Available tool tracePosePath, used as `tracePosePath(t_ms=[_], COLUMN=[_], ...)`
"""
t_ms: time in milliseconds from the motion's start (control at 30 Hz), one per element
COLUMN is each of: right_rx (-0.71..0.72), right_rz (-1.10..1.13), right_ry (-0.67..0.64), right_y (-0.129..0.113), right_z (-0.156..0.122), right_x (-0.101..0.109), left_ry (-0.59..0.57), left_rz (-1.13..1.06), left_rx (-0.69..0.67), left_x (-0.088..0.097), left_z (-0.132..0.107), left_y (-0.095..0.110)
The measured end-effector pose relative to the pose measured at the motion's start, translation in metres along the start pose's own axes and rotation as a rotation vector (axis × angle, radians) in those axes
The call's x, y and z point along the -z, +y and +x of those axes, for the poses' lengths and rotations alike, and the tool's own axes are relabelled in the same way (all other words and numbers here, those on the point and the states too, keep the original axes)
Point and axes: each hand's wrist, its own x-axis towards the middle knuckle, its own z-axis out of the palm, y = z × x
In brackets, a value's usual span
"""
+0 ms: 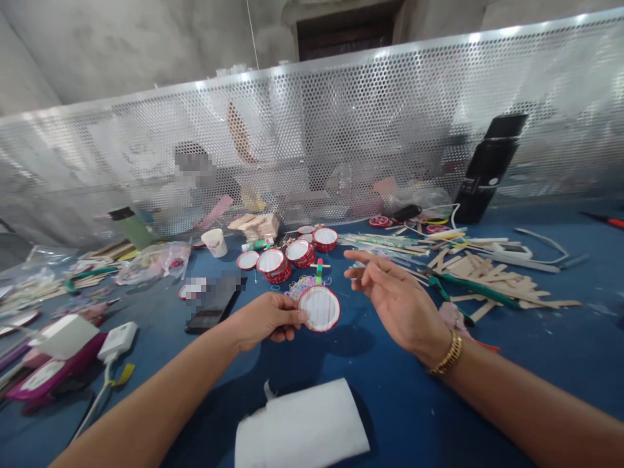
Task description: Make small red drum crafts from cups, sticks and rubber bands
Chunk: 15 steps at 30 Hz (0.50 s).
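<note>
My left hand pinches the edge of a round red-rimmed lid, its white inner face toward me. Just behind the lid shows a small green and red piece with a thin stick across it; whether it is joined to the lid I cannot tell. My right hand hovers to the right with fingers apart, holding nothing, a gold bracelet at its wrist. Beyond the hands stand stacks of similar red-rimmed lids. Small colourful rubber bands are heaped behind the held lid.
A white cloth or tissue lies in front. To the right are wooden sticks, green-handled pliers and a black bottle. On the left are a phone, a white cup and a glue gun. A perforated metal panel borders the back.
</note>
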Motion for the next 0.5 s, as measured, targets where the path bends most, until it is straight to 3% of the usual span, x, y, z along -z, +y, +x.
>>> tracePosePath(t_ms=[167, 333, 500], right_rx=[-0.054, -0.078, 0.042], right_rz=[0.063, -0.047, -0.193], right_ry=[0.035, 0.099, 0.138], right_y=[0.0, 0.008, -0.001], right_z=[0.002, 0.002, 0.0], right_x=[-0.003, -0.003, 0.0], left_ry=[-0.012, -0.017, 0.005], left_rz=[0.005, 0.019, -0.002], left_rx=[0.002, -0.004, 0.002], left_x=[-0.001, -0.002, -0.001], left_z=[0.0, 0.0, 0.0], left_y=[-0.001, 0.0, 0.001])
